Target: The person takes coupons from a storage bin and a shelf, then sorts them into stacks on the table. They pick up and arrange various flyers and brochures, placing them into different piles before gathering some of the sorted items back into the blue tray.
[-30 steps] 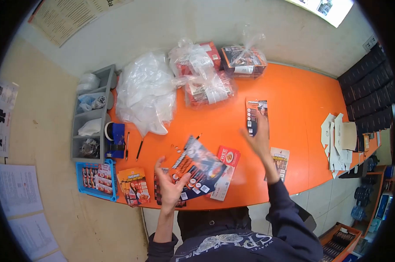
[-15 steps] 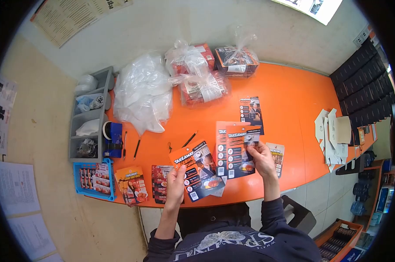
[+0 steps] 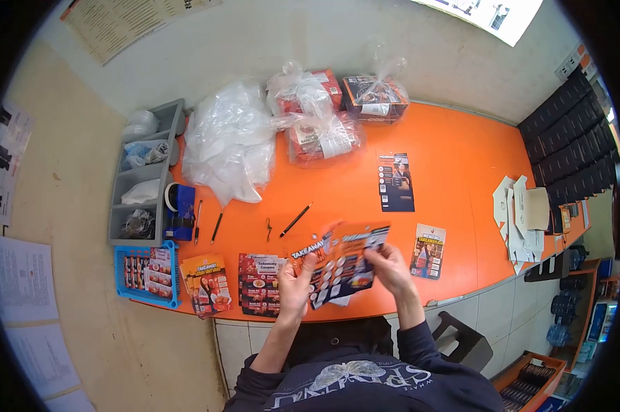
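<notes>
Over the table's front edge, both my hands pinch printed takeaway flyers [image 3: 347, 268] in orange and black, somewhat blurred. My left hand [image 3: 296, 292] grips their left side, thumb on top. On the right, my right hand [image 3: 390, 268] is closed on the upper right edge. The two groups of flyers overlap between my hands. A white sheet corner shows beneath them. Left of my left hand lie red takeaway coupons [image 3: 258, 271], and beside those a fanned pile of orange flyers [image 3: 207, 285]. Past my right hand a single flyer [image 3: 428, 250] lies flat, with a dark flyer [image 3: 395, 182] farther back.
A black pencil [image 3: 296, 220] and other writing tools lie on the orange table [image 3: 461, 158]. Bagged boxes [image 3: 323, 137] and plastic bags [image 3: 227, 144] are at the back. To the left stand a grey organizer [image 3: 162, 178], a tape dispenser [image 3: 179, 213] and a blue basket [image 3: 176, 278].
My right hand has brought its flyers down and left, onto those in my left hand. The flyers were apart side by side before and now overlap.
</notes>
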A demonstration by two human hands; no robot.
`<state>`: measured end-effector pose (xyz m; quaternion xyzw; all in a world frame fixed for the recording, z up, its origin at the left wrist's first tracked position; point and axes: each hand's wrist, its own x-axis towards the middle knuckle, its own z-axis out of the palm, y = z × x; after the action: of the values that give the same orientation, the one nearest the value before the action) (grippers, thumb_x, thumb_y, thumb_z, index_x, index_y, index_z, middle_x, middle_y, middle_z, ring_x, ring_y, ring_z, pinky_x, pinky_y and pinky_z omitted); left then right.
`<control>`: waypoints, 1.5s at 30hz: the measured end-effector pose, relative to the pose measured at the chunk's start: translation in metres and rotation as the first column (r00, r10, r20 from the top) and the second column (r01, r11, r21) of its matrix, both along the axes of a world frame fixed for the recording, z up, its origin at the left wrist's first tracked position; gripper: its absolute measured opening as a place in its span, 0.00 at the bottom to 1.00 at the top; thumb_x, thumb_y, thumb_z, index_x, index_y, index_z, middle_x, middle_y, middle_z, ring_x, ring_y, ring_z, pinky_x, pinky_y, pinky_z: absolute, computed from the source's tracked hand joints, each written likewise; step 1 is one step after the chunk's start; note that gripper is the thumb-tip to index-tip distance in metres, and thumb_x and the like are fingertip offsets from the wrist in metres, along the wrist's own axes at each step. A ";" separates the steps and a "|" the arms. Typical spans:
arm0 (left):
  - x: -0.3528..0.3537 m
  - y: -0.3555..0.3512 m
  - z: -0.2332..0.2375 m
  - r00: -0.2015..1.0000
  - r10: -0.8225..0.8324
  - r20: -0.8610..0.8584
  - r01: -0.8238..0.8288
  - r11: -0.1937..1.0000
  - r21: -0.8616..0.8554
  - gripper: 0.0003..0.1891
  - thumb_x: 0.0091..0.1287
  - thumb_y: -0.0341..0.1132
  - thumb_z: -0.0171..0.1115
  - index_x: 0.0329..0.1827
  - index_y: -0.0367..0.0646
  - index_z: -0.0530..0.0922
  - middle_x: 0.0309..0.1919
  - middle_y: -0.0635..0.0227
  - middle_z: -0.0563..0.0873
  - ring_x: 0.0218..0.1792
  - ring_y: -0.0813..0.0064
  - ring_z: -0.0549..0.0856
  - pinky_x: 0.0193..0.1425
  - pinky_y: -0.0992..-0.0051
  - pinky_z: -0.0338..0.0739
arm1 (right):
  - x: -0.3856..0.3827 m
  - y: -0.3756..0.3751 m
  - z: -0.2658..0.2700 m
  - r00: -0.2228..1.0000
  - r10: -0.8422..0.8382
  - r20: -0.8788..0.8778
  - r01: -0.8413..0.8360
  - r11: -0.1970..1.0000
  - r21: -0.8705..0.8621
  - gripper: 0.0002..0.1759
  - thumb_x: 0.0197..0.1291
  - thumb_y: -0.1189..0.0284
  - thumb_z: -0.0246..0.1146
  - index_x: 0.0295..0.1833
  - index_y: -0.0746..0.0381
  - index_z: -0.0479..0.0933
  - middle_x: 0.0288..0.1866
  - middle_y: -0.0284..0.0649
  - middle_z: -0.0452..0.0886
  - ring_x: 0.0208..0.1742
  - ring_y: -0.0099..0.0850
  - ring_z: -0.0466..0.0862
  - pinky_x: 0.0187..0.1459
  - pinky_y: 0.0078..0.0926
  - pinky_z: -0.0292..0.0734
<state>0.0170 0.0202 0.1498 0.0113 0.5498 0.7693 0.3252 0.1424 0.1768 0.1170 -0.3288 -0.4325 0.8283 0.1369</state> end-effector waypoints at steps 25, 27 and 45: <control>-0.041 -0.157 -0.030 0.988 0.115 0.107 -0.077 0.948 -0.310 0.15 0.61 0.29 0.60 0.51 0.38 0.71 0.42 0.66 0.80 0.38 0.78 0.82 0.40 0.76 0.79 | -0.045 -0.034 -0.015 0.926 0.077 0.369 -0.375 0.280 0.884 0.26 0.49 0.71 0.65 0.57 0.59 0.71 0.53 0.45 0.74 0.53 0.38 0.74 0.53 0.38 0.68; -0.070 -0.191 -0.033 0.956 0.292 -0.017 -0.288 0.931 -0.225 0.16 0.62 0.29 0.58 0.53 0.39 0.68 0.44 0.64 0.79 0.40 0.76 0.82 0.41 0.75 0.80 | -0.080 -0.036 -0.035 0.784 0.193 0.590 -0.612 0.079 0.787 0.36 0.42 0.65 0.69 0.61 0.55 0.66 0.56 0.48 0.71 0.58 0.42 0.70 0.57 0.44 0.64; -0.105 -0.179 -0.018 0.962 -0.091 -0.258 0.030 0.972 -0.232 0.36 0.56 0.20 0.61 0.66 0.38 0.51 0.53 0.62 0.71 0.49 0.75 0.76 0.52 0.77 0.72 | -0.124 -0.042 0.011 0.725 -0.202 0.659 -0.598 0.290 0.747 0.20 0.39 0.71 0.70 0.42 0.62 0.76 0.40 0.46 0.80 0.39 0.43 0.82 0.40 0.34 0.77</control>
<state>-0.0877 -0.1585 0.1319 0.0947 0.6717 0.6831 0.2706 0.0181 0.1344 0.1284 -0.3858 -0.8861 0.2554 0.0274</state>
